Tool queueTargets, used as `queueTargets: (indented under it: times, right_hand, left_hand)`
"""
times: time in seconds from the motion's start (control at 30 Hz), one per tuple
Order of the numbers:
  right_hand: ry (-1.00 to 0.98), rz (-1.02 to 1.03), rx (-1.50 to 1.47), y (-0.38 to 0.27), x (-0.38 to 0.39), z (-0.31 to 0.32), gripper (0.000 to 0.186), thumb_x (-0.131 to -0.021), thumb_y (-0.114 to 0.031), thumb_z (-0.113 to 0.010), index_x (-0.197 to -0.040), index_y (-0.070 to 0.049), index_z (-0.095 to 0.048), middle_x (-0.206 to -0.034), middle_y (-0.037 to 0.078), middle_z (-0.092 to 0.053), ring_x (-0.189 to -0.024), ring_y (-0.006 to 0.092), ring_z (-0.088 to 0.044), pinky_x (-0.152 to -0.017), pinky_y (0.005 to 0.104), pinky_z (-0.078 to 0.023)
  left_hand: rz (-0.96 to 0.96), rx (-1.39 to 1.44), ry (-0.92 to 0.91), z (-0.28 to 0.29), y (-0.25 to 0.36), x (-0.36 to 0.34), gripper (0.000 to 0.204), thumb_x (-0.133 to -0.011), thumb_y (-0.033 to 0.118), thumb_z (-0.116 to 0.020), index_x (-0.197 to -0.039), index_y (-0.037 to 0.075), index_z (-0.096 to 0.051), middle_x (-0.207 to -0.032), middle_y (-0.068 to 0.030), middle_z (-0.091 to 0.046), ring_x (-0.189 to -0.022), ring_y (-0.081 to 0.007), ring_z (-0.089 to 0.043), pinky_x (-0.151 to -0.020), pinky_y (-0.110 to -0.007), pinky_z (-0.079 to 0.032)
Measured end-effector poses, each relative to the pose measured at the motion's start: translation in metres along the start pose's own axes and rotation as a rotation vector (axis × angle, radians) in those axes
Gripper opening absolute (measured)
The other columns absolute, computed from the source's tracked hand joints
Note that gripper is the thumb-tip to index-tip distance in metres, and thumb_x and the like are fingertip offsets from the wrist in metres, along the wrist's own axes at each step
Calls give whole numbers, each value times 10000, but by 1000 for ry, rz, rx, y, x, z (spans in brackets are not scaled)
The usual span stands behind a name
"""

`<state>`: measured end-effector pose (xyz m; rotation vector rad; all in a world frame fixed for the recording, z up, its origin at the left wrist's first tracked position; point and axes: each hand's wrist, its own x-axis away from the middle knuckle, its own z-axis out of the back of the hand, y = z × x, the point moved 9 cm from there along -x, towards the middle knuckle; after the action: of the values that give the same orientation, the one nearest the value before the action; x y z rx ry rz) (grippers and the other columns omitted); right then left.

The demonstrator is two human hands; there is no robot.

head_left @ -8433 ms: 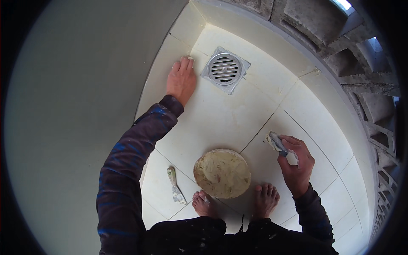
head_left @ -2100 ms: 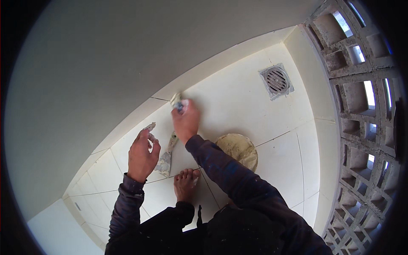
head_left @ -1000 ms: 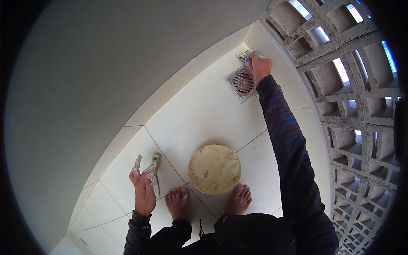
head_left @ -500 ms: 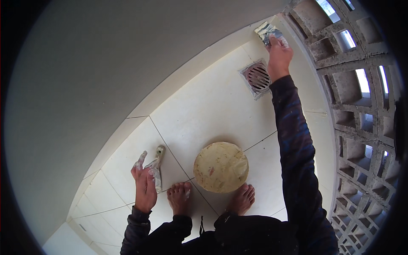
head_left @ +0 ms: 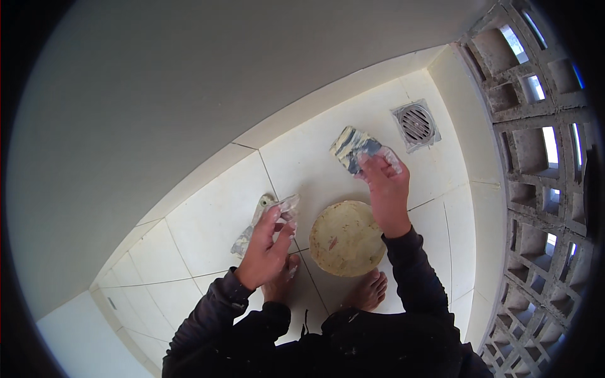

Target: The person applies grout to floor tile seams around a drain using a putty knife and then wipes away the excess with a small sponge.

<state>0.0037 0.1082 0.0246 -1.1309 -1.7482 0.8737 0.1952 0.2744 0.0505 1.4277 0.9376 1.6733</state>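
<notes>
My right hand [head_left: 387, 189] grips a small flat spreader [head_left: 350, 146], dark with cream paste smeared over it, above the tiles. My left hand [head_left: 265, 249] is raised, fingers apart and crusted with white paste, holding nothing I can see. Behind it lies a putty knife [head_left: 242, 242] with a pale handle, partly hidden by the hand. A round container [head_left: 343, 239], its top coated in cream paste, sits on the tiles between and beyond my bare feet, just below the right hand.
A square metal floor drain [head_left: 416, 125] lies near the far corner of the tiled floor [head_left: 189, 239]. A plain grey-green wall [head_left: 145, 126] with a low tiled skirting runs along the left. Concrete breeze blocks [head_left: 532, 151] with openings line the right side.
Since half a second ago my right hand has drawn back from the corner with the spreader. My left hand has moved up and rightward in front of the putty knife; the view has shifted.
</notes>
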Motion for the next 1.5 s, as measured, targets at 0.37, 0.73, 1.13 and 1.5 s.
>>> queueTargets:
  times: [0.37, 0.73, 1.13, 1.5]
  right_hand:
    - [-184, 726, 807, -36, 95, -60, 386, -751, 53, -762, -1127, -10, -699, -1183, 122, -733, -1011, 318, -659, -877, 391, -558]
    - [-249, 898, 1035, -27, 113, -55, 432, -676, 49, -740, -1102, -17, -711, -1216, 103, -730, -1024, 331, -640, -887, 424, -551]
    - [-44, 660, 1039, -26, 100, 2, 398, -737, 56, -699, -1127, -22, -709, -1135, 129, -754, -1040, 355, -670, -949, 438, -542]
    - [-36, 593, 1063, -19, 112, 12, 368, -767, 59, -715, -1124, -29, -708, -1126, 134, -758, -1049, 363, -677, -949, 450, -540]
  left_hand:
    - [203, 995, -36, -23, -2, -15, 339, -1054, 249, -479, -1336, 73, -544, -1296, -69, -617, -1174, -208, -582, -953, -358, -476]
    - [274, 1134, -234, -31, -20, -8, 342, -1048, 290, -431, -1212, 32, -585, -1130, -83, -665, -987, -214, -616, -904, -356, -492]
    - [-512, -1228, 478, 44, 17, -85, 341, -890, 113, -592, -1214, 9, -608, -1212, -98, -623, -1080, -252, -581, -866, -376, -480]
    - [-485, -1896, 218, 41, -31, -121, 256, -917, 182, -566, -1128, 84, -672, -1174, -53, -601, -1161, -213, -529, -911, -369, -434]
